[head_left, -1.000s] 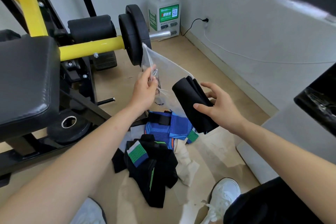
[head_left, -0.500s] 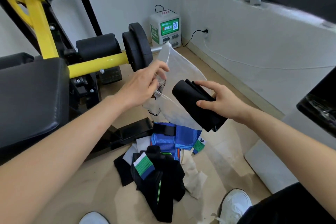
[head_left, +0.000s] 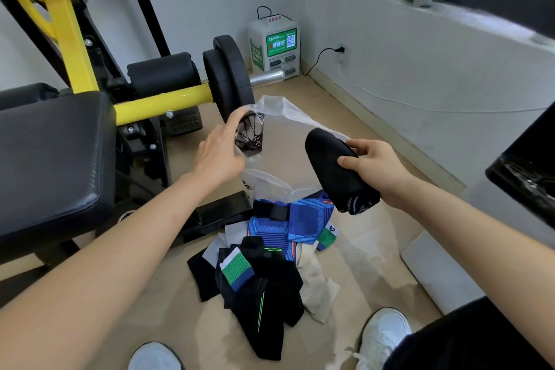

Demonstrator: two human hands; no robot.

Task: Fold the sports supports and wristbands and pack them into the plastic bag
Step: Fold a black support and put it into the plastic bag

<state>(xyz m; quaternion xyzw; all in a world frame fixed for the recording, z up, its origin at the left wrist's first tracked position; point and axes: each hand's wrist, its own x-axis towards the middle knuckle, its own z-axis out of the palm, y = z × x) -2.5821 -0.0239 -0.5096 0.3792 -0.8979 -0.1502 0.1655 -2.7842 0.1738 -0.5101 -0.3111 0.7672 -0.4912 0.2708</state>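
Two bare hands up in the air. In the left hand (head_left: 219, 153), one clear plastic bag (head_left: 285, 141), pinched at its top edge by the curled fingers, hanging down. In the right hand (head_left: 375, 171), one folded black support (head_left: 333, 171), thumb on top and fingers curled round it, held against the right side of the bag.

Down below on the floor (head_left: 168, 309), one messy pile: one blue support (head_left: 294, 219) with a black strap, a heap of black supports (head_left: 264, 288) with thin green lines, too tangled to count, two green wristbands (head_left: 237, 272) (head_left: 327, 234), one cream cloth piece (head_left: 315, 288).

Tan floor, white walls, a room corner, a dark window frame up on the right.

On the left, one black weight bench (head_left: 51, 153) with a yellow bar (head_left: 162, 102) and two black weight plates (head_left: 228, 75). In the corner, one white charging box (head_left: 274, 45), plugged into the wall. At the bottom, two white shoes (head_left: 384, 333) (head_left: 153, 356).
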